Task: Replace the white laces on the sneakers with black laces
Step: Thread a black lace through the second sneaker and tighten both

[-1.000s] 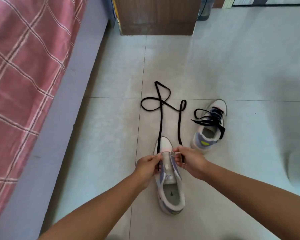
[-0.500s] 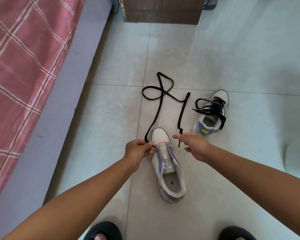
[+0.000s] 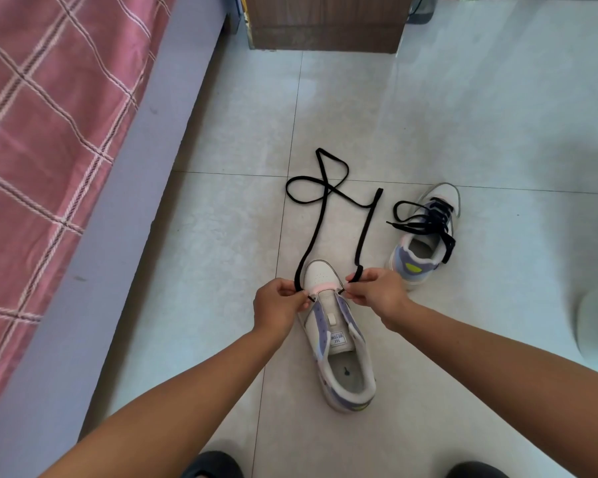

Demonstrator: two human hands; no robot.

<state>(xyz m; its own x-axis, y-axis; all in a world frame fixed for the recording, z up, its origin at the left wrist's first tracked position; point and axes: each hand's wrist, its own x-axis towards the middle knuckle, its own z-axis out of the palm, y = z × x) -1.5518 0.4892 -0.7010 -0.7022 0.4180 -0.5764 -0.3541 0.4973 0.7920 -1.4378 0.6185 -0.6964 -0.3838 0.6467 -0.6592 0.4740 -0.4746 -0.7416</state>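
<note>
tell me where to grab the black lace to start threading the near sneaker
Pinch the long black flat lace at its stiff tips, as the left hand and right hand do, coming from either side of the unlaced white-and-purple sneaker. The rest lies slack and looped on the floor.

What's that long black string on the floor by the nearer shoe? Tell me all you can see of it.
The black lace is a flat, woven-looking cord. Its middle lies on the tiled floor in two loose loops that cross each other, beyond the toe of the near sneaker. Two strands run back toward the person. The left hand pinches one end and the right hand pinches the other, each beside the front of the sneaker. No part of it looks threaded yet.
</note>
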